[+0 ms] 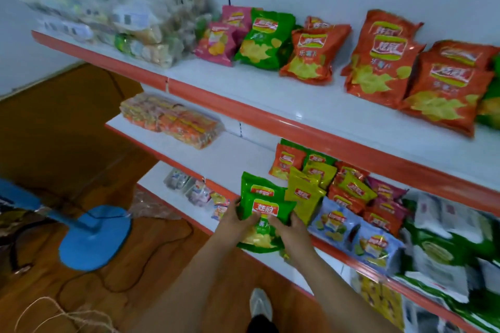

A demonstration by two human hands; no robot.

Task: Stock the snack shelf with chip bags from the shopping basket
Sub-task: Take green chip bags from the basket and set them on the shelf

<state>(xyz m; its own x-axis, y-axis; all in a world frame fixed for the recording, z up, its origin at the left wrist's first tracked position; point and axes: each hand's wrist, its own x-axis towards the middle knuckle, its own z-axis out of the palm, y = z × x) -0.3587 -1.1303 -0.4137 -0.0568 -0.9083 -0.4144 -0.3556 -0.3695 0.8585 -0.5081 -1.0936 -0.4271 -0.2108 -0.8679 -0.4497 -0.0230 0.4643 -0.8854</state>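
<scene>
Gripping a green chip bag [261, 213] from both sides, a person holds it upright at the front edge of the middle shelf [230, 155], low and centre in the frame. The left hand [238, 220] curls its fingers over the bag's left edge with the thumb across its face, while the right hand [288, 230] clamps the right edge the same way. Just right of the bag stand yellow chip bags [304, 197]; orange chip bags [378, 54] line the top shelf [270, 94] at upper right.
</scene>
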